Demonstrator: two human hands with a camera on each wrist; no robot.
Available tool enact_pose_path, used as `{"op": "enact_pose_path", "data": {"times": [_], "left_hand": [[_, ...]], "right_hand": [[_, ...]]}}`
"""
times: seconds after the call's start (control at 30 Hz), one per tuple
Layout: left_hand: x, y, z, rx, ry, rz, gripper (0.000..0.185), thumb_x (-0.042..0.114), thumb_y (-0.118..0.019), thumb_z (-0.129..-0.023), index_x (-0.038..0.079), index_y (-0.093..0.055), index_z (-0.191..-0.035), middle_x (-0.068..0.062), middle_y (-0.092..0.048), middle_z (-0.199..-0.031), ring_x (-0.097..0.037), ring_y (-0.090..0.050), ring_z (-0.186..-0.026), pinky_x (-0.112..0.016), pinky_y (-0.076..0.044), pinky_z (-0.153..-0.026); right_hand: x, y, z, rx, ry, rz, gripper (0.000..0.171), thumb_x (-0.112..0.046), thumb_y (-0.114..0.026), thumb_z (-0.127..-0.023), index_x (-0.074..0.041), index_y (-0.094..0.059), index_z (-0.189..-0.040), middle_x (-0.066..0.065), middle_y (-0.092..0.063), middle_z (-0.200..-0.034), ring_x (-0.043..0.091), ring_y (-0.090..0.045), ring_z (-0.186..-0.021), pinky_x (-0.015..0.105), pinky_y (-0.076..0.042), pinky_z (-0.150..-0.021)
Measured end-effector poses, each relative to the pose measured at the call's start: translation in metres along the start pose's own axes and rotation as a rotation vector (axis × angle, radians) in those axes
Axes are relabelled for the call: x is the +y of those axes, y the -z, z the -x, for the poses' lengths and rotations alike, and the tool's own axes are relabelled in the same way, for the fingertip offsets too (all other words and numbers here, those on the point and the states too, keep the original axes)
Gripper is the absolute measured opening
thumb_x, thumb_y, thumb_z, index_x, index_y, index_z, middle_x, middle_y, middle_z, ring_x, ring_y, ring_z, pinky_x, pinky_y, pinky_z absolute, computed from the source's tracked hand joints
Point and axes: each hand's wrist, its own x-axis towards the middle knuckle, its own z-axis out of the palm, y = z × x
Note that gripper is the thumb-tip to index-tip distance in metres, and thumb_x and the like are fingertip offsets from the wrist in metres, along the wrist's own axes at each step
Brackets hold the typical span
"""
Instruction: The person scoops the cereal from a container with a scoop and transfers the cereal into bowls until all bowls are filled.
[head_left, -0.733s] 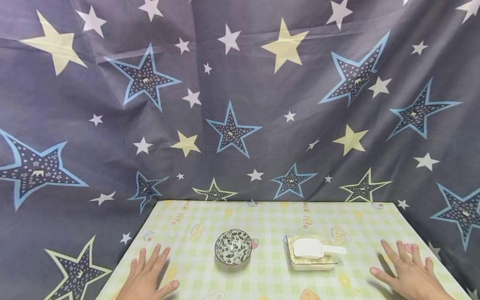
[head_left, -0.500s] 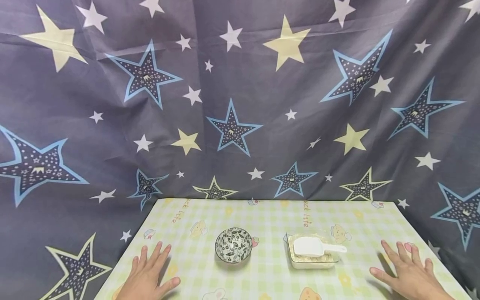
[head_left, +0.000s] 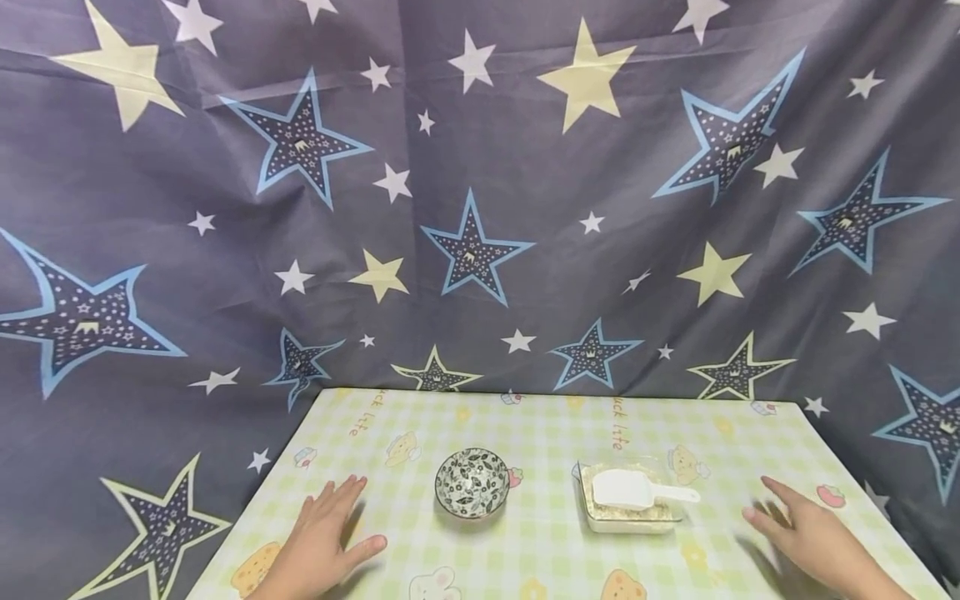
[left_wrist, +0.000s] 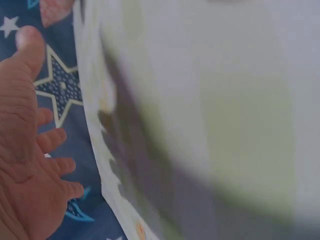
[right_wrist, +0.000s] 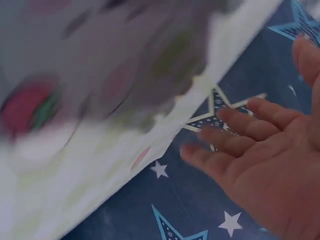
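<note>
Head view: left hand (head_left: 322, 542) and right hand (head_left: 813, 542) are seen spread, empty, over the tabletop (head_left: 540, 433). Patterned bowl (head_left: 472, 482) and container (head_left: 628, 508) with white scoop (head_left: 633, 492) are placed between them.
Left wrist view: fingers (left_wrist: 52, 140) are seen loosely extended.
Right wrist view: fingers (right_wrist: 240, 127) are seen extended; the view is blurred.

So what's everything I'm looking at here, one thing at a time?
bowl: one, white with dark leaf pattern, on the table left of centre.
clear container: one, see-through, holding pale grainy stuff, on the table right of centre.
scoop: one, white, lying in the container, handle pointing right.
tablecloth: one, pale green check with cartoon animals, covering the table.
backdrop: one, dark grey-blue cloth with stars, behind and around the table.
left hand: fingers straight, low at the table's near left, holding nothing.
right hand: fingers straight, blurred, at the near right, holding nothing.
</note>
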Motion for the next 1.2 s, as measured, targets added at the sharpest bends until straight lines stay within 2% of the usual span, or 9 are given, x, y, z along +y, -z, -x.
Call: {"op": "enact_pose_path", "data": {"times": [0.17, 0.3, 0.43, 0.57, 0.7, 0.83, 0.93, 1.0, 1.2], "left_hand": [[0.025, -0.008, -0.013, 0.085, -0.023, 0.13, 0.086, 0.053, -0.084, -0.089, 0.004, -0.056, -0.153, -0.02, -0.062, -0.152, -0.052, -0.056, -0.14, -0.073, -0.045, -0.113], [0.051, -0.014, -0.019, 0.172, -0.061, 0.178, 0.08, 0.046, -0.088, -0.087, 0.006, -0.06, -0.15, -0.015, -0.066, -0.148, -0.04, -0.061, -0.138, -0.063, -0.051, -0.111], [0.082, -0.019, -0.022, 0.246, -0.122, 0.208, 0.075, 0.041, -0.091, -0.084, 0.009, -0.063, -0.146, -0.008, -0.068, -0.146, -0.03, -0.063, -0.136, -0.055, -0.054, -0.11], [0.118, -0.025, -0.025, 0.254, -0.171, 0.255, 0.07, 0.04, -0.09, -0.085, 0.015, -0.064, -0.146, -0.002, -0.068, -0.146, -0.023, -0.064, -0.135, -0.051, -0.057, -0.109], [0.156, -0.031, -0.031, 0.174, -0.252, 0.315, 0.069, 0.047, -0.085, -0.089, 0.021, -0.062, -0.149, 0.004, -0.065, -0.15, -0.02, -0.062, -0.138, -0.051, -0.053, -0.115], [0.186, -0.044, -0.039, -0.006, -0.307, 0.382, 0.071, 0.055, -0.077, -0.095, 0.023, -0.055, -0.154, 0.004, -0.058, -0.158, -0.026, -0.056, -0.147, -0.056, -0.048, -0.12], [0.2, -0.06, -0.049, -0.139, -0.286, 0.408, 0.078, 0.058, -0.075, -0.095, 0.022, -0.049, -0.159, -0.001, -0.052, -0.164, -0.032, -0.05, -0.152, -0.06, -0.044, -0.122], [0.207, -0.07, -0.057, -0.192, -0.256, 0.405, 0.082, 0.058, -0.076, -0.094, 0.021, -0.045, -0.161, -0.004, -0.049, -0.167, -0.037, -0.047, -0.153, -0.063, -0.042, -0.122], [0.227, -0.096, -0.076, -0.223, -0.189, 0.396, 0.099, 0.052, -0.085, -0.088, 0.01, -0.038, -0.165, -0.012, -0.04, -0.172, -0.037, -0.043, -0.156, -0.063, -0.033, -0.128]], "right_hand": [[-0.02, 0.006, -0.006, -0.057, -0.148, -0.34, 0.078, -0.05, -0.045, -0.114, 0.018, -0.042, -0.151, 0.038, -0.061, -0.143, 0.048, -0.069, -0.122, 0.048, -0.064, -0.089], [-0.037, 0.001, -0.006, -0.103, -0.25, -0.551, 0.085, -0.058, -0.037, -0.114, 0.017, -0.039, -0.153, 0.03, -0.068, -0.139, 0.027, -0.076, -0.111, 0.035, -0.064, -0.084], [-0.052, -0.007, -0.005, -0.126, -0.261, -0.649, 0.085, -0.057, -0.033, -0.115, 0.019, -0.035, -0.154, 0.028, -0.072, -0.133, 0.015, -0.076, -0.1, 0.031, -0.063, -0.078], [-0.063, -0.014, -0.004, -0.16, -0.282, -0.695, 0.085, -0.057, -0.038, -0.114, 0.019, -0.037, -0.153, 0.018, -0.077, -0.116, 0.013, -0.071, -0.087, 0.032, -0.062, -0.073], [-0.069, -0.019, -0.006, -0.176, -0.301, -0.697, 0.08, -0.057, -0.048, -0.111, 0.014, -0.046, -0.149, 0.002, -0.073, -0.098, 0.013, -0.062, -0.078, 0.031, -0.058, -0.067], [-0.074, -0.026, -0.009, -0.154, -0.312, -0.704, 0.076, -0.054, -0.052, -0.11, 0.013, -0.051, -0.147, 0.002, -0.075, -0.101, 0.015, -0.063, -0.082, 0.031, -0.058, -0.068], [-0.077, -0.031, -0.011, -0.152, -0.314, -0.731, 0.074, -0.053, -0.053, -0.111, 0.013, -0.054, -0.145, 0.004, -0.076, -0.105, 0.017, -0.064, -0.085, 0.032, -0.059, -0.07], [-0.078, -0.033, -0.012, -0.153, -0.307, -0.751, 0.07, -0.051, -0.054, -0.11, 0.011, -0.058, -0.141, 0.003, -0.075, -0.102, 0.017, -0.064, -0.084, 0.032, -0.059, -0.07], [-0.082, -0.037, -0.013, -0.117, -0.277, -0.81, 0.047, -0.039, -0.062, -0.109, 0.004, -0.066, -0.126, 0.0, -0.062, -0.08, 0.012, -0.053, -0.068, 0.028, -0.051, -0.061]]}}
